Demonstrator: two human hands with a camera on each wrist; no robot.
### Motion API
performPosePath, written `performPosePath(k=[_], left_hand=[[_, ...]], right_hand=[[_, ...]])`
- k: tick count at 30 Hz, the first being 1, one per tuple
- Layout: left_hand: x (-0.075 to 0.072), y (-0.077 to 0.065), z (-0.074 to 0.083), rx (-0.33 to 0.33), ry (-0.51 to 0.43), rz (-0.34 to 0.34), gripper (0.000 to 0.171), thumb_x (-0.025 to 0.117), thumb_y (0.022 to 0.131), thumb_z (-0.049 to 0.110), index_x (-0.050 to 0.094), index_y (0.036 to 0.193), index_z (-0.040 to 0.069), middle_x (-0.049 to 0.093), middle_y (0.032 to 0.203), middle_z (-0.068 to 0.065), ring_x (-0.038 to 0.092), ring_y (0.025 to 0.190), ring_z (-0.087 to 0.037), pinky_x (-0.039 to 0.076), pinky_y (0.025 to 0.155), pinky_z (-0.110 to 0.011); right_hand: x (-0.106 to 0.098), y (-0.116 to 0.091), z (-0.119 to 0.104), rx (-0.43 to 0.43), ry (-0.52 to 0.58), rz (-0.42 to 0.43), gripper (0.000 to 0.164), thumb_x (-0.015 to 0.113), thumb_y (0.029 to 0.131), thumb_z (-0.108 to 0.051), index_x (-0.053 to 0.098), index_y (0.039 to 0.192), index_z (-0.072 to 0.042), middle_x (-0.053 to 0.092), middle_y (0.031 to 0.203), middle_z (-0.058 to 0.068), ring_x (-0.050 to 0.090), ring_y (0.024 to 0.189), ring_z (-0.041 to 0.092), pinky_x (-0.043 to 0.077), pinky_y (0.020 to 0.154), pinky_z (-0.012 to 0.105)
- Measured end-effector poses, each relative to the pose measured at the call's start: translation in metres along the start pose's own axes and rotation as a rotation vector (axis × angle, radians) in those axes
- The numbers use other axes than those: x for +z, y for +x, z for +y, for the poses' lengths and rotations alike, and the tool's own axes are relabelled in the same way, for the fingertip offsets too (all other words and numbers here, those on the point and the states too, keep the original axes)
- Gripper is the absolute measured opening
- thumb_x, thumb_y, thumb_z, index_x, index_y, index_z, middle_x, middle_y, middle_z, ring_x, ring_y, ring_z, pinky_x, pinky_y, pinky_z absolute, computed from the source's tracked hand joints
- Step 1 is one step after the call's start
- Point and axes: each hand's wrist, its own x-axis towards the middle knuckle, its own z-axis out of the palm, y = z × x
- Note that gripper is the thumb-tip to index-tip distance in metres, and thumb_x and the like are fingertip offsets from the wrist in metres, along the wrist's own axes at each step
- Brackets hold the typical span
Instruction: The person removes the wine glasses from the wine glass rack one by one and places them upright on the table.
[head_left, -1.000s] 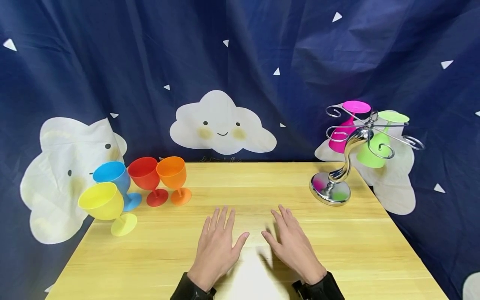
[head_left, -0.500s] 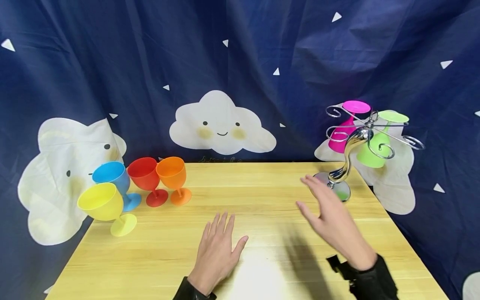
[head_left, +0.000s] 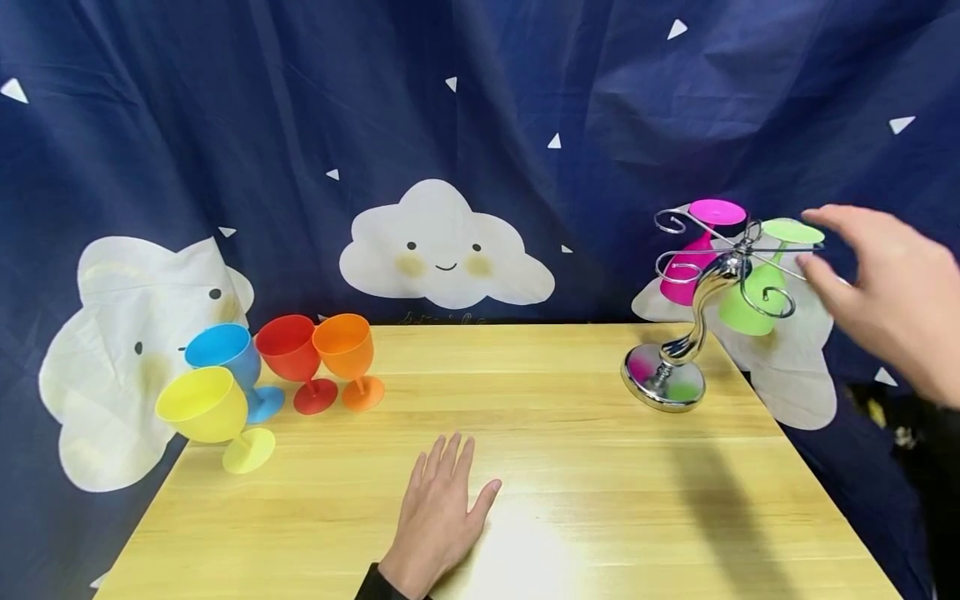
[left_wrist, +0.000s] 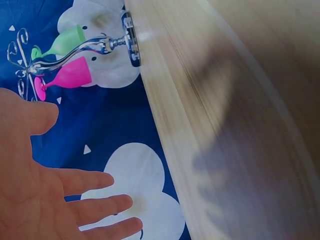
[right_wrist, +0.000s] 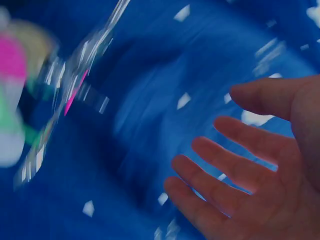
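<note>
Head view: we are holding our right hand [head_left: 900,287] near the green goblet [head_left: 734,307], its fingers parted from the thumb and gripping nothing. That goblet is hanging upside down from the chrome rack [head_left: 699,310]. Our empty left hand [head_left: 441,518] is spreading straight fingers over the counter [head_left: 517,371].

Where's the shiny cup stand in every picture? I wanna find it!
Head: on the right side, with the right hand nearby; cup stand.
Left wrist: top left, looking sideways; cup stand.
Right wrist: left side, blurry and slanted; cup stand.
Shared landmark: the blue curtain with white shapes.
</note>
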Motion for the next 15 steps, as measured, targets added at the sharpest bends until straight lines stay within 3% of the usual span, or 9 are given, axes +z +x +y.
performPosePath(k=[4, 6, 8, 10, 13, 15], left_hand=[[0.000, -0.001, 0.000, 0.000, -0.006, 0.012, 0.077, 0.033, 0.105, 0.063, 0.044, 0.152, 0.003, 0.040, 0.157, -0.021, 0.032, 0.148, -0.041, 0.024, 0.121, -0.061], [0.000, -0.001, -0.001, 0.000, -0.009, 0.017, 0.077, 0.033, 0.105, 0.063, 0.044, 0.152, 0.003, 0.041, 0.157, -0.021, 0.033, 0.148, -0.041, 0.024, 0.121, -0.061], [-0.001, -0.001, -0.001, -0.001, -0.013, 0.019, 0.077, 0.033, 0.105, 0.063, 0.044, 0.152, 0.003, 0.041, 0.157, -0.022, 0.033, 0.148, -0.041, 0.024, 0.121, -0.061], [-0.001, -0.002, -0.001, -0.002, -0.019, 0.016, 0.077, 0.033, 0.105, 0.062, 0.044, 0.152, 0.003, 0.041, 0.157, -0.022, 0.033, 0.147, -0.041, 0.025, 0.120, -0.061], [-0.001, -0.002, 0.000, -0.003, -0.025, 0.013, 0.077, 0.034, 0.105, 0.062, 0.045, 0.151, 0.002, 0.041, 0.156, -0.022, 0.034, 0.147, -0.042, 0.025, 0.120, -0.062], [-0.002, -0.002, 0.000, -0.004, -0.028, 0.013, 0.076, 0.035, 0.105, 0.062, 0.045, 0.151, 0.002, 0.042, 0.156, -0.022, 0.034, 0.147, -0.042, 0.025, 0.120, -0.062]], right_hand=[[-0.001, 0.034, 0.048, 0.052, -0.142, -0.115, 0.045, 0.052, 0.098, -0.005, 0.047, 0.140, 0.010, 0.045, 0.137, 0.043, 0.045, 0.126, 0.059, 0.029, 0.113, 0.068], [0.003, 0.047, 0.070, 0.064, -0.206, -0.184, 0.042, 0.052, 0.097, -0.003, 0.047, 0.136, 0.011, 0.053, 0.124, 0.043, 0.055, 0.103, 0.056, 0.039, 0.101, 0.068], [0.008, 0.057, 0.091, 0.051, -0.257, -0.253, 0.039, 0.053, 0.095, -0.001, 0.047, 0.131, 0.013, 0.059, 0.103, 0.039, 0.055, 0.080, 0.049, 0.044, 0.085, 0.067], [0.015, 0.066, 0.110, 0.031, -0.292, -0.341, 0.037, 0.053, 0.094, 0.000, 0.047, 0.128, 0.015, 0.054, 0.085, 0.030, 0.050, 0.067, 0.038, 0.044, 0.072, 0.060], [0.027, 0.075, 0.133, -0.002, -0.310, -0.475, 0.037, 0.050, 0.096, -0.001, 0.046, 0.128, 0.018, 0.053, 0.077, 0.021, 0.050, 0.067, 0.033, 0.045, 0.069, 0.055], [0.036, 0.082, 0.142, -0.003, -0.297, -0.554, 0.039, 0.046, 0.099, -0.005, 0.045, 0.130, 0.019, 0.056, 0.085, 0.029, 0.052, 0.073, 0.037, 0.046, 0.073, 0.057]])
